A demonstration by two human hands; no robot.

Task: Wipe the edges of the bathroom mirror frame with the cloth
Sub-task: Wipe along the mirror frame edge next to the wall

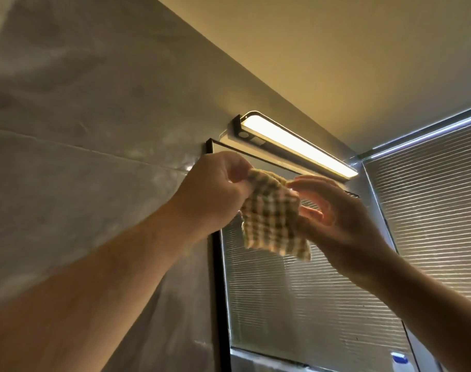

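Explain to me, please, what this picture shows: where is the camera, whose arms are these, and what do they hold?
There is no machine here. A person wears one camera on the head, so you see that person's own arms, raised toward the wall. The left hand and the right hand both pinch a small beige checked waffle-weave cloth, held in the air between them. Behind it hangs the black-framed bathroom mirror, which reflects window blinds. Above the mirror glows a long lit wall lamp. The cloth seems not to touch the frame.

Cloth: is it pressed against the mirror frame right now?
No: the cloth hangs in the air, pinched between the left hand and right hand, in front of the mirror frame, not against it.
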